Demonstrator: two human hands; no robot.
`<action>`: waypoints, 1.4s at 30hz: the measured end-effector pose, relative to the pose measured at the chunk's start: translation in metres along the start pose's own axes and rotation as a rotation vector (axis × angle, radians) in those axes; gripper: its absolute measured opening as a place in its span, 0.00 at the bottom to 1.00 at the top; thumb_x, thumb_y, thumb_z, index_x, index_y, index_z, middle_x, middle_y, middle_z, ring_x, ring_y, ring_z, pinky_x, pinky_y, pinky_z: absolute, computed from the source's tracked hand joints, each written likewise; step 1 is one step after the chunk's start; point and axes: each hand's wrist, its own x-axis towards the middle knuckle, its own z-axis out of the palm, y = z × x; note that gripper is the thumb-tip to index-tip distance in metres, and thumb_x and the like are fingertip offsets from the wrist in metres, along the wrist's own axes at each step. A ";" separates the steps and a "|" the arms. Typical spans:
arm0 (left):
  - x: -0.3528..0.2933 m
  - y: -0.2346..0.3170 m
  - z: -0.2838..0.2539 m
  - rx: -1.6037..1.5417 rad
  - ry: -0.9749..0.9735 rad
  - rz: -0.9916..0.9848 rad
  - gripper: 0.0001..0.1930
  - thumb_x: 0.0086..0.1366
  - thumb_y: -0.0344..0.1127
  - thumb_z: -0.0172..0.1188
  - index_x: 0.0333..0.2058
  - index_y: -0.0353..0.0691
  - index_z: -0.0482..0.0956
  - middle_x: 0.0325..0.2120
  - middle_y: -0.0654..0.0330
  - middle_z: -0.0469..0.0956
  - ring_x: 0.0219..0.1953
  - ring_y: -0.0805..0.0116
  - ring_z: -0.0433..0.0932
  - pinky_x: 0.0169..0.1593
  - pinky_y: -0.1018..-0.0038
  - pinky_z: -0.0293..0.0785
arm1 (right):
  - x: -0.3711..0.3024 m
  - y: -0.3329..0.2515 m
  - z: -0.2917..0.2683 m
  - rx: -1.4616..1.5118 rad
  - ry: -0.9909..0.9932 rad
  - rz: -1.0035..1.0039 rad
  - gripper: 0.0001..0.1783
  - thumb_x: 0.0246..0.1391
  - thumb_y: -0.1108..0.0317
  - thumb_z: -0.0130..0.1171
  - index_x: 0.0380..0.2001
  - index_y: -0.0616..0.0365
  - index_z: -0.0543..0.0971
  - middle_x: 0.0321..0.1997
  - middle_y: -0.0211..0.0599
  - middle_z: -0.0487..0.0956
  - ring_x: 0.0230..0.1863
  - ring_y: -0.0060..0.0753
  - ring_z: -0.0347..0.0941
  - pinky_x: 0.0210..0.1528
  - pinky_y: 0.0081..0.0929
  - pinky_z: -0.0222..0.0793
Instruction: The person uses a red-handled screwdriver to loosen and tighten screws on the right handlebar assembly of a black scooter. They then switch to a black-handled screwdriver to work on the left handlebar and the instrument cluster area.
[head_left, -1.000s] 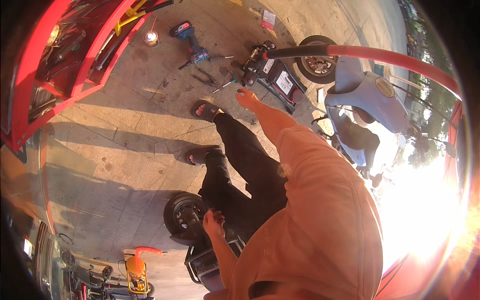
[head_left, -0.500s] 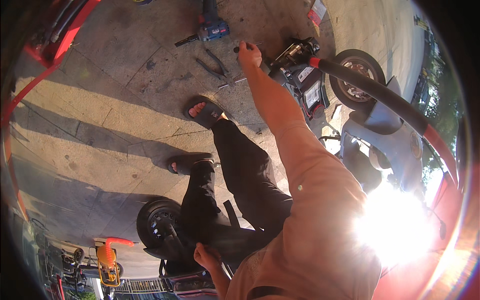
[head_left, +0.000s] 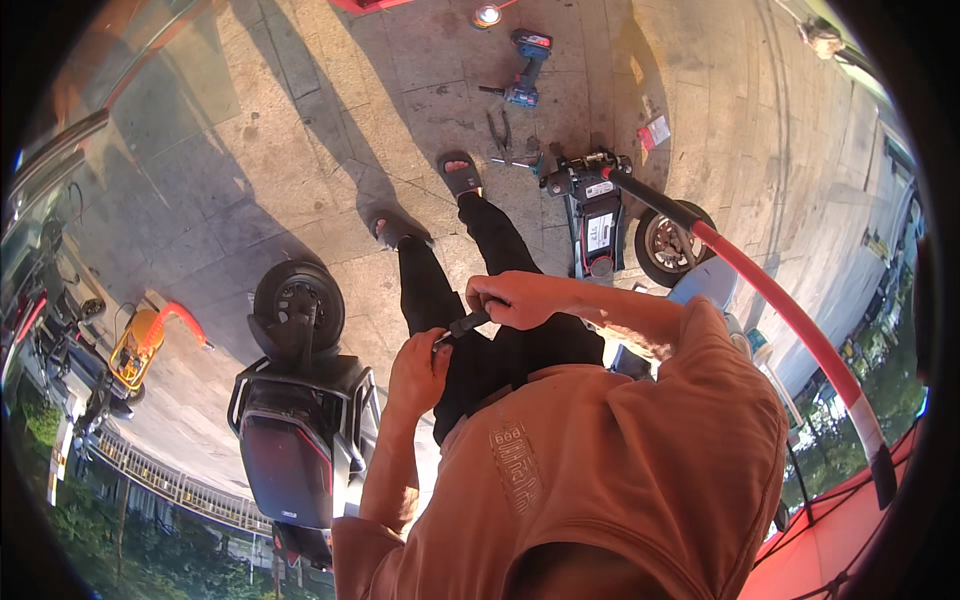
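In front of my lap, my right hand (head_left: 518, 298) is closed on one end of a short black rod-like object (head_left: 467, 323). My left hand (head_left: 420, 366) grips its other end, lower and to the left. My fingers cover both ends, so its exact kind does not show. Black trousers (head_left: 490, 240) lie behind the hands. On the pavement beyond my feet are dark-handled pliers (head_left: 500, 130), a thin metal tool with a teal handle (head_left: 536, 163) and a blue cordless drill (head_left: 527, 75).
A black jack-like unit (head_left: 597, 225) with a long red and black handle (head_left: 740, 265) stands to the right, beside a wheel (head_left: 668, 245). At my left is a scooter's rear box (head_left: 288, 455) and tyre (head_left: 300, 310). A red-and-white packet (head_left: 653, 132) lies farther off.
My right hand has come back from the floor near the pliers to my lap. My left hand has risen to meet it, and both now hold the black object. The view has shifted.
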 end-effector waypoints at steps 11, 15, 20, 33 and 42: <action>-0.290 0.008 -0.011 -0.580 0.910 -0.476 0.08 0.72 0.34 0.53 0.37 0.37 0.77 0.23 0.57 0.78 0.29 0.59 0.80 0.35 0.67 0.74 | 0.047 -0.240 0.062 -0.720 -0.414 -0.174 0.14 0.63 0.61 0.57 0.46 0.57 0.77 0.31 0.41 0.81 0.33 0.40 0.79 0.36 0.35 0.70; -0.322 0.004 0.034 -1.451 1.249 0.355 0.10 0.72 0.41 0.55 0.46 0.45 0.77 0.43 0.64 0.76 0.50 0.62 0.74 0.51 0.63 0.71 | 0.076 -0.242 0.163 -0.707 -0.630 -0.269 0.17 0.63 0.63 0.57 0.50 0.60 0.76 0.34 0.40 0.81 0.35 0.34 0.77 0.39 0.32 0.70; -0.359 -0.015 0.070 -1.375 1.746 0.667 0.08 0.69 0.34 0.59 0.44 0.40 0.76 0.39 0.57 0.78 0.43 0.63 0.73 0.50 0.65 0.69 | 0.077 -0.217 0.311 -0.606 -0.845 -0.344 0.17 0.63 0.67 0.58 0.52 0.63 0.74 0.40 0.38 0.80 0.41 0.28 0.76 0.45 0.28 0.70; -0.477 -0.080 0.142 -1.190 2.103 0.540 0.08 0.69 0.31 0.59 0.44 0.35 0.76 0.39 0.55 0.79 0.40 0.67 0.75 0.47 0.70 0.70 | 0.056 -0.137 0.508 -0.505 -0.961 -0.380 0.17 0.58 0.71 0.62 0.49 0.63 0.74 0.38 0.39 0.80 0.39 0.30 0.77 0.44 0.29 0.72; -0.504 -0.090 0.149 -1.050 2.036 0.055 0.06 0.64 0.26 0.64 0.40 0.33 0.80 0.32 0.67 0.77 0.34 0.81 0.71 0.38 0.84 0.66 | 0.090 -0.099 0.541 -0.286 -1.060 0.116 0.19 0.60 0.71 0.61 0.54 0.60 0.74 0.32 0.26 0.75 0.30 0.16 0.67 0.35 0.17 0.66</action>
